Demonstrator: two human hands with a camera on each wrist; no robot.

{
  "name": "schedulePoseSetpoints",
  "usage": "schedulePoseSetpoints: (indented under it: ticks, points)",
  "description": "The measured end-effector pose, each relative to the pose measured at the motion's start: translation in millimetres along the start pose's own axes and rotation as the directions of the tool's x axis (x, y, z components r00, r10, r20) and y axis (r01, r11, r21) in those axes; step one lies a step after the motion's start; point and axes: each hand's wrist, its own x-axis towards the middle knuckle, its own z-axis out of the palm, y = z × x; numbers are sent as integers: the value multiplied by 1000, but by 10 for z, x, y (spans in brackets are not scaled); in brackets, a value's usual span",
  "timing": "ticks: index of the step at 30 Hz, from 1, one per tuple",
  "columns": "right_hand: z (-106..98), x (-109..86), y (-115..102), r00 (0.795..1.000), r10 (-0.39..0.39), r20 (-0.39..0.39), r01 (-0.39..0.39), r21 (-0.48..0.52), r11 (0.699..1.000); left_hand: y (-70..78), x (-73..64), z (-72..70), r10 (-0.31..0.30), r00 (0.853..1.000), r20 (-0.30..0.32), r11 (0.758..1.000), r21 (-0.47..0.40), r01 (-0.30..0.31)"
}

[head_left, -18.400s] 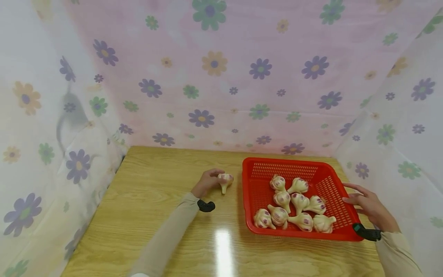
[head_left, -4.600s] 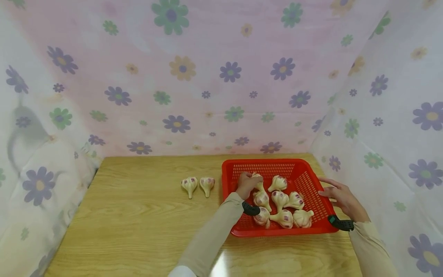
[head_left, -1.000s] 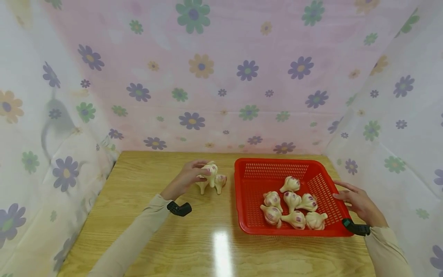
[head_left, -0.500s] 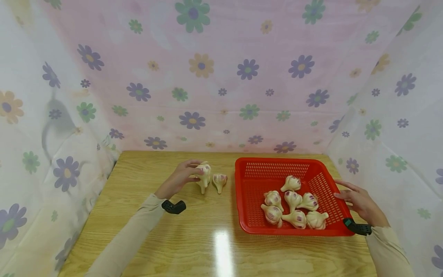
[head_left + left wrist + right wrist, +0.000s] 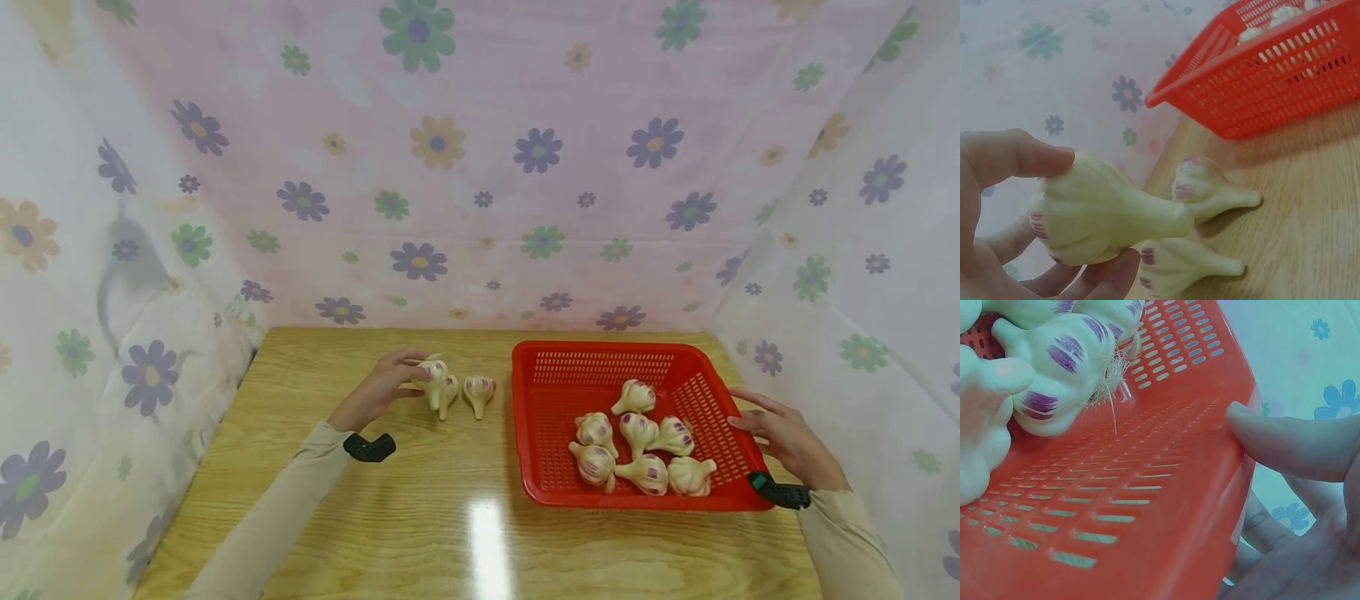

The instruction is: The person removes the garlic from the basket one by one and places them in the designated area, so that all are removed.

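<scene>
My left hand holds a garlic bulb between thumb and fingers, raised above the table with its stem pointing away from the palm. Two more bulbs lie on the wood: the right garlic bulb is fully visible, while the left garlic bulb is partly hidden behind the held one. At the right side of the red plastic basket, my right hand grips the rim, thumb on top and fingers against the outer wall. Several garlic bulbs lie inside the basket, mostly toward its front and right.
The wooden table meets a flower-patterned cloth at the back, with similar cloth at both sides. The basket's raised walls stand right of the loose bulbs. A bright reflection shows near the table's front.
Two garlic bulbs have come to lie on the table, and fewer are in the basket. Over the last second my left hand has shifted left with a third bulb. My right hand stays on the rim.
</scene>
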Motion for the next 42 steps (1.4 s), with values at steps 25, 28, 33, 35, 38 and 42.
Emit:
schedulePoseSetpoints:
  ticks: [25, 28, 33, 35, 38, 42]
  points:
    - [20, 15, 16, 999, 42, -24, -41, 66, 997, -325, -28, -359, -71, 995, -77, 997, 0, 71]
    - [22, 16, 17, 999, 41, -23, -40, 75, 996, -356, -30, -403, -73, 993, -87, 997, 9, 75]
    - [22, 20, 18, 999, 47, -24, -45, 76, 996, -387, -10, -441, -84, 991, -107, 996, 9, 86]
    - [21, 23, 18, 998, 48, -27, -46, 73, 996, -398, -3, -444, -91, 990, -112, 996, 0, 92]
    - [16, 25, 20, 998, 49, -28, -46, 77, 996, -422, 5, -447, -99, 988, -120, 995, -4, 99]
    - [4, 14, 20, 999, 40, -14, -39, 58, 998, -484, 38, -469, -113, 982, -152, 993, 27, 118]
